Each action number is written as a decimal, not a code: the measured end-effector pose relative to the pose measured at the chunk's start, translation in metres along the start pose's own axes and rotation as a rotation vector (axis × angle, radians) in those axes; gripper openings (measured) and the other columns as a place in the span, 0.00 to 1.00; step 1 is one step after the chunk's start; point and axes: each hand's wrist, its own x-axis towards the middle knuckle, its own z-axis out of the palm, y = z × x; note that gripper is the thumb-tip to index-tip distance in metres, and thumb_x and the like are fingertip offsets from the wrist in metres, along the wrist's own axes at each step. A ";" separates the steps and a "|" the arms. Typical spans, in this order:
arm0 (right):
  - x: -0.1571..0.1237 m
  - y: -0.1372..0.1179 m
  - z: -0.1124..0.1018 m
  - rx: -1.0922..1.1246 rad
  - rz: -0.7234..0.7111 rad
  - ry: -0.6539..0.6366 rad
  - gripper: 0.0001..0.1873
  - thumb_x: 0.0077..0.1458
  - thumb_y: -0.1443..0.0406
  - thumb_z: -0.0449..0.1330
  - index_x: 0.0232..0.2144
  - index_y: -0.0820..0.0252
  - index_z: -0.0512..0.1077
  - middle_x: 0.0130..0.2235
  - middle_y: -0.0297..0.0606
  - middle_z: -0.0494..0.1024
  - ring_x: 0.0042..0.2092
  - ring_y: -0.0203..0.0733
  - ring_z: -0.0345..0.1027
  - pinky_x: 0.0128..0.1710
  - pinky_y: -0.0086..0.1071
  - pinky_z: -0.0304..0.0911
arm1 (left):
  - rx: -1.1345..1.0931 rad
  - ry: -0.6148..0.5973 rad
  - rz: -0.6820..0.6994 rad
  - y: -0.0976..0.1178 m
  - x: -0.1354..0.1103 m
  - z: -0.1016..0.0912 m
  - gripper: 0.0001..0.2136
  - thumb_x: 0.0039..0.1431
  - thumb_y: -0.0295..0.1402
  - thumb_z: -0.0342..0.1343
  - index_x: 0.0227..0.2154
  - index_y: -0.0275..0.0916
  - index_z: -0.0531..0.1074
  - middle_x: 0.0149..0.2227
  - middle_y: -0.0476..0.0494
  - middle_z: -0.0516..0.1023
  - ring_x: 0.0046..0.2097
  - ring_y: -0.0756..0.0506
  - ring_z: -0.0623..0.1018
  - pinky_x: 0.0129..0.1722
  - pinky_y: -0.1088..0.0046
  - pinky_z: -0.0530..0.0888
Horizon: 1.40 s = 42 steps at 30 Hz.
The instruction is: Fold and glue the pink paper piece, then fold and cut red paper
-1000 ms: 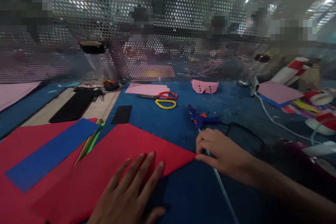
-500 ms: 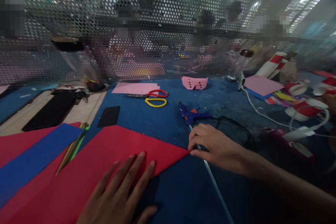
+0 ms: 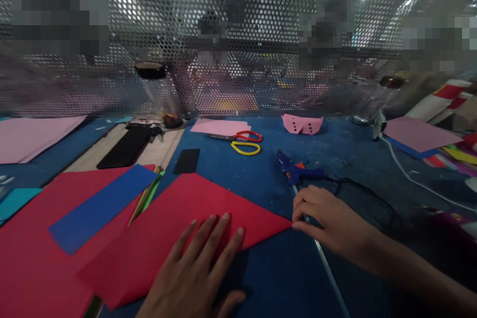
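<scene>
facing scissors (image 3: pixel 246 148) and a glue gun (image 3: pixel 294 172) beyond the upper red sheet (image 3: pixel 194 201) on the table (image 3: pixel 276 278); arching over a clear stick (image 3: pixel 328 271), pinching the sheet's tip in the right hand (image 3: pixel 324 213); resting the left hand (image 3: pixel 194 273) spread on it.

The left hand (image 3: pixel 196 271) (cropped) hides some red paper (image 3: pixel 190 198).

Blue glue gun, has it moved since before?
No. The blue glue gun sits in the same spot right of the scissors; only the view shifted.

Glue gun (image 3: pixel 293 173) obstructs beyond right hand (image 3: pixel 328 216); gap toward scissors (image 3: pixel 233 138).
</scene>
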 end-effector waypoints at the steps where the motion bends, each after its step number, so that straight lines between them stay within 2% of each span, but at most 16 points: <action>1: 0.000 -0.001 0.000 -0.003 0.006 0.001 0.04 0.64 0.66 0.62 0.34 0.55 0.76 0.43 0.36 0.75 0.44 0.44 0.67 0.45 0.40 0.58 | 0.007 0.010 0.001 0.000 0.000 0.000 0.34 0.65 0.59 0.47 0.67 0.46 0.61 0.63 0.40 0.73 0.61 0.34 0.72 0.58 0.53 0.63; 15: -0.001 -0.001 0.000 -0.004 -0.004 0.000 0.04 0.63 0.67 0.62 0.34 0.55 0.74 0.42 0.34 0.75 0.45 0.45 0.67 0.46 0.41 0.56 | 0.038 0.024 0.002 0.001 0.003 0.000 0.34 0.65 0.60 0.46 0.67 0.46 0.62 0.63 0.40 0.73 0.61 0.34 0.73 0.57 0.53 0.65; 28: -0.001 -0.001 0.001 -0.047 -0.024 0.014 0.04 0.63 0.66 0.62 0.34 0.54 0.75 0.42 0.35 0.76 0.44 0.45 0.68 0.44 0.39 0.58 | 0.051 0.023 0.012 0.002 0.001 0.001 0.35 0.64 0.61 0.45 0.66 0.45 0.63 0.63 0.40 0.73 0.60 0.34 0.74 0.53 0.54 0.71; 42: -0.001 -0.001 0.000 -0.031 -0.019 0.001 0.03 0.63 0.67 0.62 0.35 0.54 0.74 0.42 0.34 0.75 0.44 0.45 0.66 0.44 0.41 0.56 | 0.030 0.003 0.000 0.002 -0.001 0.003 0.36 0.65 0.60 0.46 0.69 0.45 0.59 0.65 0.40 0.71 0.63 0.34 0.71 0.56 0.54 0.70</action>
